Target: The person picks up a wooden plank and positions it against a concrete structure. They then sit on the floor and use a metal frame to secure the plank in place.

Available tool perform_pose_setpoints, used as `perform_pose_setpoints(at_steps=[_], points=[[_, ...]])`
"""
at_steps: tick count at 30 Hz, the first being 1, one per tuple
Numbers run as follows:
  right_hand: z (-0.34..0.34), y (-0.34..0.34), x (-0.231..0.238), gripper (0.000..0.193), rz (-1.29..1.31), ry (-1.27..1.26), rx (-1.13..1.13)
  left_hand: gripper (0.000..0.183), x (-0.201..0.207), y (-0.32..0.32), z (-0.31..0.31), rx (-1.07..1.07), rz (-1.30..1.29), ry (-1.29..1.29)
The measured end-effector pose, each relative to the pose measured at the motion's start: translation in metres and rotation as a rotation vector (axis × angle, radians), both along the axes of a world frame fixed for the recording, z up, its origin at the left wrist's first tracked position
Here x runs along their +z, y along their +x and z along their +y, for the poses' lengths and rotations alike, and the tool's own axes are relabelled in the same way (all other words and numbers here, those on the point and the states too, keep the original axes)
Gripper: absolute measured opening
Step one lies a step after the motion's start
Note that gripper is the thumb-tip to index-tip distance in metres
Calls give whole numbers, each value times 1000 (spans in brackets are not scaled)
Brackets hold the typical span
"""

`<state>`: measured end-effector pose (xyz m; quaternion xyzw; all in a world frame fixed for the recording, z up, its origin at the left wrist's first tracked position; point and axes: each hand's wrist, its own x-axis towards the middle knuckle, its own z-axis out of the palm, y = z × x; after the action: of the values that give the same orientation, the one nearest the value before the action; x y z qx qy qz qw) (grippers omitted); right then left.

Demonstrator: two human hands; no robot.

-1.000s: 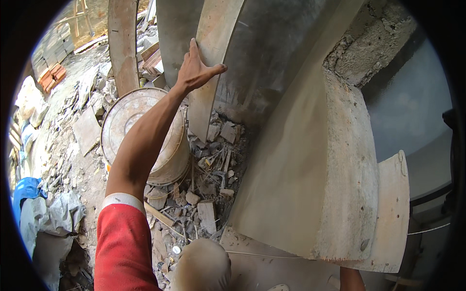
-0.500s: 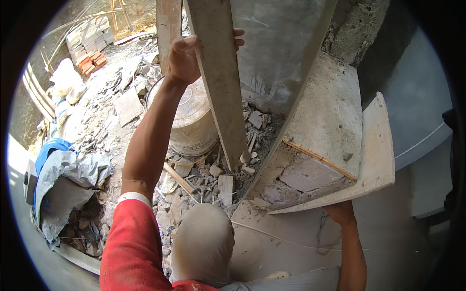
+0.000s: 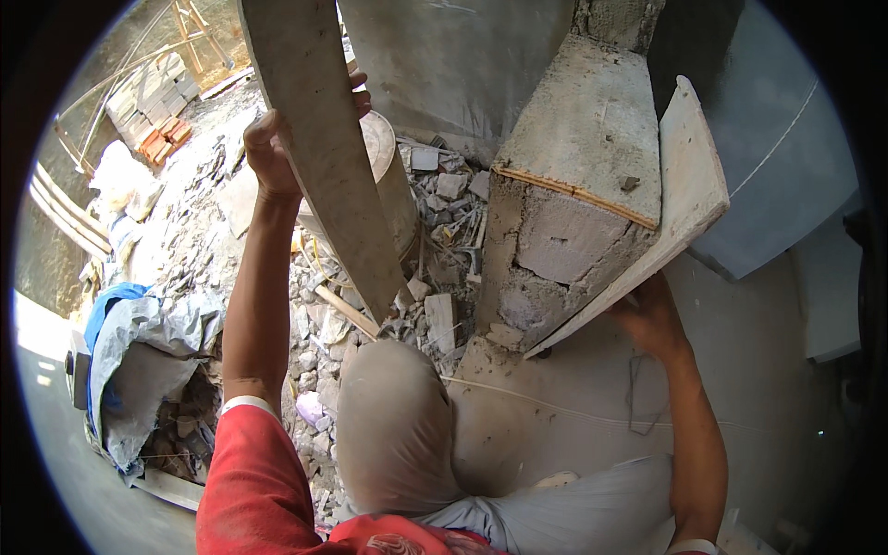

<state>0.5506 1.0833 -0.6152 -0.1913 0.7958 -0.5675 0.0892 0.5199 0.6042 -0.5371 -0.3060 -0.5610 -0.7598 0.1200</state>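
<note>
My left hand (image 3: 270,159) grips a long dusty board (image 3: 319,139) by its edges, thumb on the near edge and fingertips showing past the far one. The board stands upright and slightly tilted, its lower end on the rubble, partly hiding a pale bucket (image 3: 400,199). At the right, my right hand (image 3: 650,319) is under a second pale board (image 3: 684,176), its fingers partly hidden behind it. That board lies along the side of a low masonry wall (image 3: 578,236) with mortar and blocks exposed at its end. A thin wooden strip (image 3: 573,196) crosses the wall's upper edge.
Broken rubble (image 3: 453,194) covers the ground ahead and left. A grey and blue sheet (image 3: 148,333) lies at the left. Orange bricks (image 3: 165,139) and stacked grey blocks (image 3: 153,92) stand far left. A thin cord (image 3: 546,404) crosses the floor by my knee.
The left board has swung left in my left hand and now covers much of the bucket. My view has shifted, bringing the wall end closer to the middle. My right hand stays at its board.
</note>
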Motion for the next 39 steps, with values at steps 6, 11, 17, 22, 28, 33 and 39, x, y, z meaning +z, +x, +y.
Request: perform_pose_setpoints(at_steps=[6,11,17,22,28,33,39], points=[[2,2,-1,92,-72,18,-15,104,-88,37,0,699,-40,-557],[6,1,-4,68,-16,140,-65,104,-125,64,-2,812,-219,-549],[15,-1,-14,48,-40,176,-76,134,-75,68,-19,1031,-96,-506],[24,-1,-23,49,-52,123,-115,119,-83,49,-1,1102,-10,-305],[31,-7,-22,62,-59,246,-26,52,-93,51,-12,999,-175,-43],[20,-5,-14,55,-23,245,-24,45,-73,62,-30,929,-139,68],[13,0,-6,51,1,166,-21,37,-54,67,-31,799,-146,216]])
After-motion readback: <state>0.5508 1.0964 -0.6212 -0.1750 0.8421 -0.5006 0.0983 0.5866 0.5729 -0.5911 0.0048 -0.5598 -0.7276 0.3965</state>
